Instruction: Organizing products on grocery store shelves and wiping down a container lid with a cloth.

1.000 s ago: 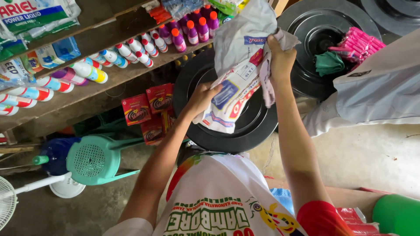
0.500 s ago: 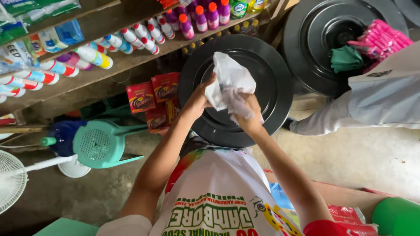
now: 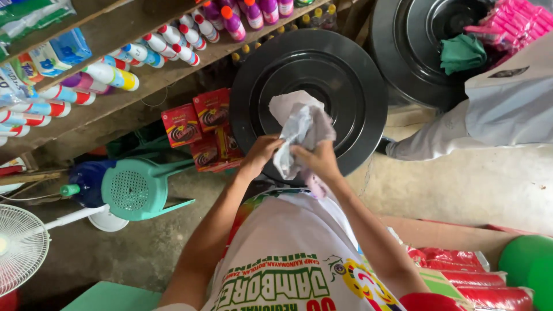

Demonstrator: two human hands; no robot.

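Gripping a crumpled white plastic bag (image 3: 300, 128) between both hands, left hand (image 3: 260, 154) and right hand (image 3: 318, 161) closed on its lower folds, a person bunches it above a black drum lid (image 3: 351, 86); the bag looks largely gathered, not yet compact.

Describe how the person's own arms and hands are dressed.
Both arms are bare from above the elbows down. The left hand and right hand wear no gloves, rings, or watch that shows. A white printed T-shirt covers the torso.
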